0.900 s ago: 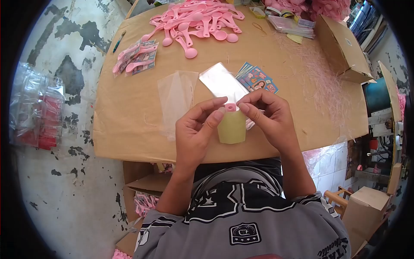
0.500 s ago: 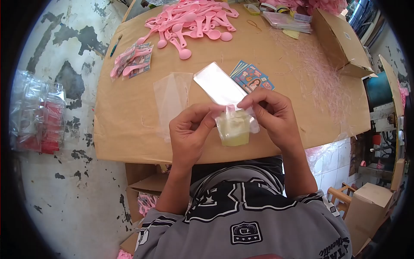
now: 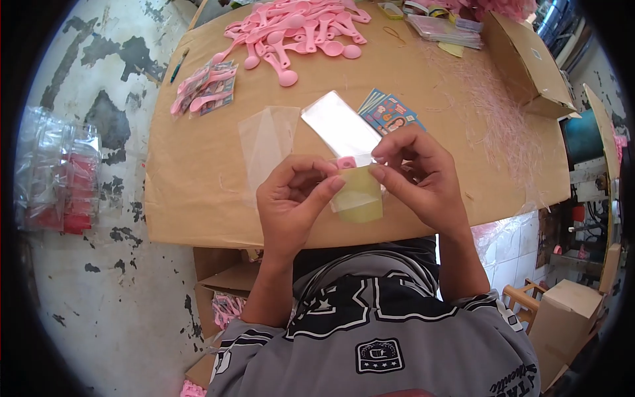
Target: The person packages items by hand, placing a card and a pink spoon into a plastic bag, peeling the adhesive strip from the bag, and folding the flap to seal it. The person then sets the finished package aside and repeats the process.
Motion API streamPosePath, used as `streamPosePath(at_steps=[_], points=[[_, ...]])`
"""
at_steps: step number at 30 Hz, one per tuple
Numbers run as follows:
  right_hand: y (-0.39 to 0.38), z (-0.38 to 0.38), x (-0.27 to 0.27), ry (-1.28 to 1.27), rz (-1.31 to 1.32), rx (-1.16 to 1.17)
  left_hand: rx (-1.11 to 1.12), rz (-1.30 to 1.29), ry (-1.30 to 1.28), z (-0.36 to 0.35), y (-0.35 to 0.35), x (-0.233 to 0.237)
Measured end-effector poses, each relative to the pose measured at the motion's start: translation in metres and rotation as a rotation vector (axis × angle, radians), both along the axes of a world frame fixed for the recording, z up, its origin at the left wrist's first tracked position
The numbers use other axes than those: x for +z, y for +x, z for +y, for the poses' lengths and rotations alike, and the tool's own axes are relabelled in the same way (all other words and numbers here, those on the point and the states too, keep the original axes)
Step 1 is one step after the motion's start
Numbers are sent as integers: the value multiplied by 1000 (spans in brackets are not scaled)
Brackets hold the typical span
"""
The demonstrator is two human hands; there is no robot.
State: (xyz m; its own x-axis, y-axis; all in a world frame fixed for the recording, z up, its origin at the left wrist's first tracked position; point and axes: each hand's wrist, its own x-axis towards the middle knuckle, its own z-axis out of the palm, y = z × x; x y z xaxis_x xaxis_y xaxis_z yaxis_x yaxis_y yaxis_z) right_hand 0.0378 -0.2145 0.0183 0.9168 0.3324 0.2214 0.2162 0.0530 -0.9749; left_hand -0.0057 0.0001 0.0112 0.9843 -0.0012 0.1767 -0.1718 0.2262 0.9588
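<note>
In front of my chest, a small clear plastic bag (image 3: 357, 202) hangs between my two hands with a pale yellow-green card (image 3: 360, 210) showing in it. The pink end of what looks like a spoon handle (image 3: 345, 162) pokes up at the top edge; the rest of it is hidden behind the card. My left hand (image 3: 291, 198) pinches the upper left corner between thumb and fingers. At the upper right corner, my right hand (image 3: 423, 182) grips with thumb and forefinger. Just beyond the hands lie a stack of clear bags (image 3: 337, 124) and fanned blue printed cards (image 3: 391, 114).
Pink spoons (image 3: 304, 33) are heaped at the far side of the brown-covered table (image 3: 198, 172). Packed spoons with cards (image 3: 208, 87) lie at left, beside loose clear bags (image 3: 268, 142). Pink shreds (image 3: 486, 106) and a cardboard box (image 3: 529, 66) are at right.
Both hands have tilted the bag, so the yellow-green card now faces me more fully and the pink handle end stands clearer at the top. My right thumb has come onto the card's upper edge.
</note>
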Motion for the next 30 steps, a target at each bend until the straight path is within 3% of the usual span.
streamPosePath(at_steps=[5,8,9,12,14,15,17,20,23,26,30], points=[[0,10,0,100,-33,35,-70,64,-150,7,-4,2],[-4,13,10,103,-59,-31,-125,-68,208,27,-7,-6],[-4,14,12,101,-93,-81,-77,-37,271,31,-11,2],[6,1,12,85,-254,-239,297,-340,667,61,1,12],[11,-10,17,72,-297,-315,573,-382,930,88,14,30],[12,-12,16,51,-289,-353,607,-352,999,97,22,37],[11,-16,9,-88,-240,-390,672,-294,1137,109,36,49],[10,-18,6,-372,-246,-412,575,-252,1093,116,37,30],[11,-16,-4,-593,-302,-477,490,79,1240,98,34,19],[14,-16,-14,-787,-352,-591,540,210,1470,98,30,-1],[22,-22,-23,-938,-312,-626,450,273,1338,98,24,-9]])
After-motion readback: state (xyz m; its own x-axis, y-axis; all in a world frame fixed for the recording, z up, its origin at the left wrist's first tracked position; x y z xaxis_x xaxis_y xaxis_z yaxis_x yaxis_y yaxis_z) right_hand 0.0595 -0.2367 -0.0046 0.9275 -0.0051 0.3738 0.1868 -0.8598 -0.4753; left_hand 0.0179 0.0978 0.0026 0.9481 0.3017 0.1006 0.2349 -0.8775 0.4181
